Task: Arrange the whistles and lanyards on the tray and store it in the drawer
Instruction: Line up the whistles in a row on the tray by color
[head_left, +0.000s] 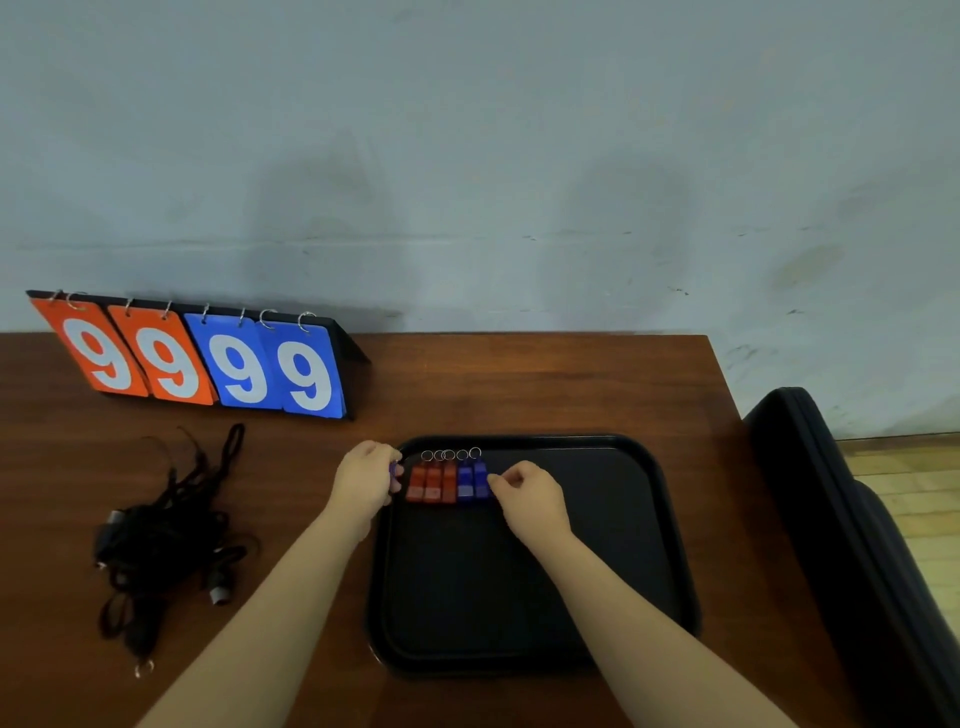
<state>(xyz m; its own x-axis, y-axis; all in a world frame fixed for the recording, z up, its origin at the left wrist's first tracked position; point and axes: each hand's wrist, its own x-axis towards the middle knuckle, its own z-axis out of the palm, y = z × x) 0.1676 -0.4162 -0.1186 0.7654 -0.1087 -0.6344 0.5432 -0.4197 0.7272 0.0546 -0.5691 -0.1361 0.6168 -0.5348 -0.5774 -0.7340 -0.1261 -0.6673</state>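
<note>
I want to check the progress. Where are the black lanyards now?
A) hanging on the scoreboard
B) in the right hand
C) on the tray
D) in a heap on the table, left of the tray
D: the lanyards lie in a tangled heap on the table, left of the tray.

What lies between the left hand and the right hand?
Head view: a row of whistles, three red and two blue, on the tray, between the left hand and the right hand.
</note>
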